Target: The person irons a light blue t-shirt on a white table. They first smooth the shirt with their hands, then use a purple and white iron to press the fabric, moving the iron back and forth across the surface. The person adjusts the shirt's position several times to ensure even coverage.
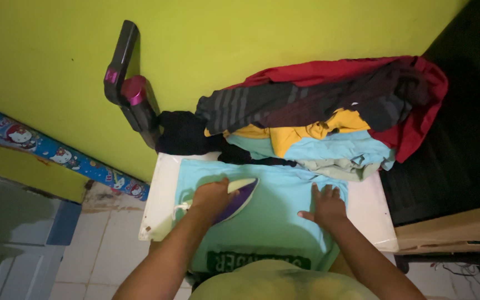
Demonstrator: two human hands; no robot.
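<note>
A light blue t-shirt [276, 219] with a dark green printed band lies spread over a white board [159, 194]. My left hand [211, 195] grips a purple and pale yellow iron [241, 195] that rests on the shirt's left half. My right hand [326, 204] lies flat with fingers spread on the shirt's right side, pressing the cloth down.
A heap of clothes [329, 119] in red, dark striped, yellow and light blue sits at the board's far end against a lime green wall. A dark handheld appliance [131, 83] with a pink part leans on the wall. Tiled floor lies at left, a dark cabinet at right.
</note>
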